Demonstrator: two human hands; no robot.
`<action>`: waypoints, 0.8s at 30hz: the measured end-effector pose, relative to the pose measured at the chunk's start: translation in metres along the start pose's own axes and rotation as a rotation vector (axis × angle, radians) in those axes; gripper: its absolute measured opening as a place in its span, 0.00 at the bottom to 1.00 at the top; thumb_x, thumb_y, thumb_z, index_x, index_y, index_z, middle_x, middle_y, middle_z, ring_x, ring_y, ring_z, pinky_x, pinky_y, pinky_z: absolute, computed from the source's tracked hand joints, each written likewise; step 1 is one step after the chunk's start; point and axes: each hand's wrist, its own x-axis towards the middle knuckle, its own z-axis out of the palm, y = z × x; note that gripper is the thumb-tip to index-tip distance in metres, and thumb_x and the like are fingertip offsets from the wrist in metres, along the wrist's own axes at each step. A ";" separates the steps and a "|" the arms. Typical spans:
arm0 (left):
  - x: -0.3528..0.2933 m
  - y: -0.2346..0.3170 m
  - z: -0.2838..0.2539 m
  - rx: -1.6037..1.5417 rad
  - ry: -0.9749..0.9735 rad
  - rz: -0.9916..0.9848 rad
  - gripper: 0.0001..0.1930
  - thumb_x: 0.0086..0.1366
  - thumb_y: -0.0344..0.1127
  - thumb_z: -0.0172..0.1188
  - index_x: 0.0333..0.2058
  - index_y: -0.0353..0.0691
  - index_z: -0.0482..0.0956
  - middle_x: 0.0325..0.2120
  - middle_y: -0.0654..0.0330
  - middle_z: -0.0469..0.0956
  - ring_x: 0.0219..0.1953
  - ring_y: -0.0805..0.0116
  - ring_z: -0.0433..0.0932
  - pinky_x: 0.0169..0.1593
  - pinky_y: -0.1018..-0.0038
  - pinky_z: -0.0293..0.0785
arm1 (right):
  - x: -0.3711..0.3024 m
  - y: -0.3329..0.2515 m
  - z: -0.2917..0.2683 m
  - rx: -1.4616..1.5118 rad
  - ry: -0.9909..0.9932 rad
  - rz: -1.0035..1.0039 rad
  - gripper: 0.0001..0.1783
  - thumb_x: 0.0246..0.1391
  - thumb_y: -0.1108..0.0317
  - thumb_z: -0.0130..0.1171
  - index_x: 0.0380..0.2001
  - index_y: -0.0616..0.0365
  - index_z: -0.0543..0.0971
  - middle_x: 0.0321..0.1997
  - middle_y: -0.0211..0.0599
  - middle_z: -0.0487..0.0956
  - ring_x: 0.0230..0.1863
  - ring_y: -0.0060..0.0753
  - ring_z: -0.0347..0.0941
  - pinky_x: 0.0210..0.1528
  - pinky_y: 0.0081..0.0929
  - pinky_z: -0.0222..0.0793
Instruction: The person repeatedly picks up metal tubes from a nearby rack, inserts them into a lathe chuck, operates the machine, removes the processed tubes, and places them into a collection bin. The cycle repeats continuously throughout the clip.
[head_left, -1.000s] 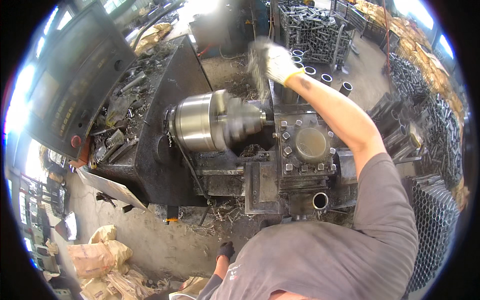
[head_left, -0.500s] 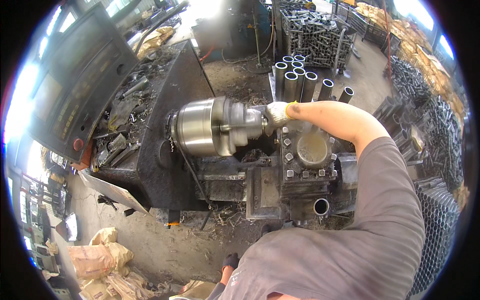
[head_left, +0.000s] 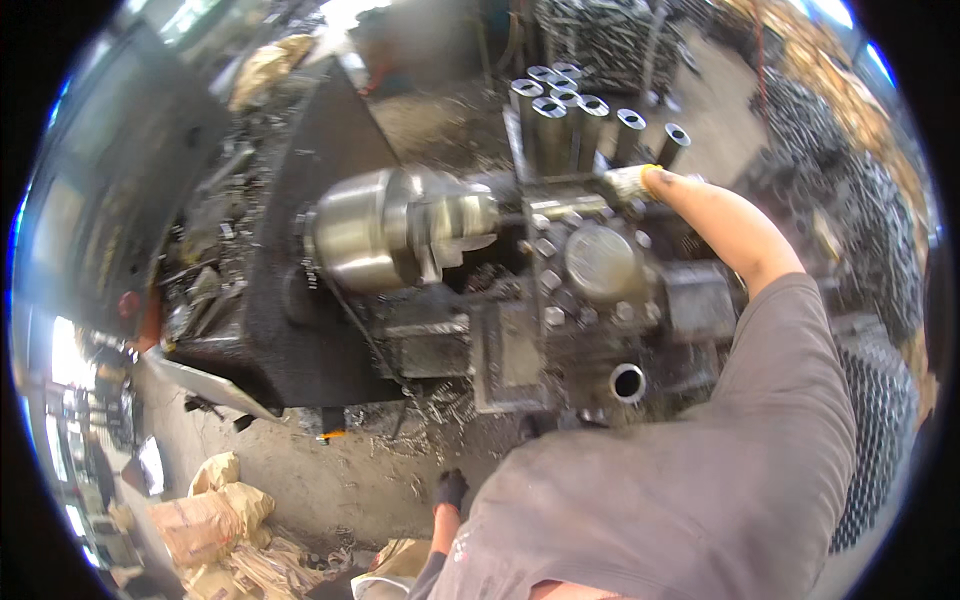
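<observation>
My right hand (head_left: 630, 182), in a white glove with a yellow cuff, reaches over the far side of the lathe's square tool post (head_left: 600, 265). Motion smears its fingers, and the tool post partly hides them. Beside it a shiny bar (head_left: 570, 207) lies along the post's far edge; whether the hand touches it I cannot tell. To the left is the steel lathe chuck (head_left: 360, 230) with stepped jaws (head_left: 455, 222). My left hand (head_left: 452, 488), in a dark glove, hangs low beside my body, away from the machine, its fingers too small to read.
Several upright steel tubes (head_left: 592, 108) stand behind the tool post. A short tube end (head_left: 627, 383) shows at the near side. Metal shavings (head_left: 440, 400) hang below the bed. Paper sacks (head_left: 215, 520) lie at lower left, and stacked tubes (head_left: 880, 430) at right.
My right hand has moved right, from beside the chuck jaws to the tool post's far side. The jaws, blurred before, show more distinctly. The whole view has shifted slightly.
</observation>
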 end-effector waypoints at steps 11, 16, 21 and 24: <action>0.081 -0.089 -0.024 -1.442 0.147 -0.258 0.07 0.68 0.40 0.63 0.37 0.47 0.76 0.26 0.61 0.76 0.28 0.62 0.77 0.30 0.64 0.73 | -0.137 -0.304 -0.147 0.673 0.360 0.613 0.21 0.57 0.58 0.70 0.48 0.60 0.84 0.39 0.46 0.88 0.34 0.41 0.86 0.38 0.37 0.84; 0.103 -0.072 -0.043 -1.561 0.105 0.051 0.04 0.68 0.35 0.61 0.38 0.47 0.75 0.24 0.61 0.74 0.24 0.62 0.75 0.28 0.62 0.72 | -0.073 -0.418 -0.053 0.869 0.410 0.798 0.30 0.49 0.52 0.78 0.52 0.58 0.84 0.43 0.48 0.88 0.40 0.45 0.87 0.42 0.39 0.85; 0.107 -0.056 -0.064 -0.026 0.226 0.349 0.10 0.65 0.41 0.66 0.37 0.41 0.81 0.30 0.56 0.82 0.33 0.56 0.84 0.36 0.59 0.81 | -0.026 -0.434 -0.051 0.634 0.502 0.806 0.30 0.40 0.58 0.81 0.49 0.54 0.85 0.46 0.46 0.88 0.48 0.50 0.85 0.54 0.43 0.83; 0.105 -0.050 -0.061 -0.932 -0.027 -0.112 0.12 0.62 0.44 0.67 0.36 0.44 0.81 0.32 0.54 0.82 0.38 0.52 0.84 0.41 0.58 0.81 | -0.057 -0.418 -0.123 0.382 0.879 0.490 0.22 0.38 0.65 0.79 0.40 0.58 0.84 0.40 0.43 0.88 0.37 0.42 0.87 0.40 0.38 0.87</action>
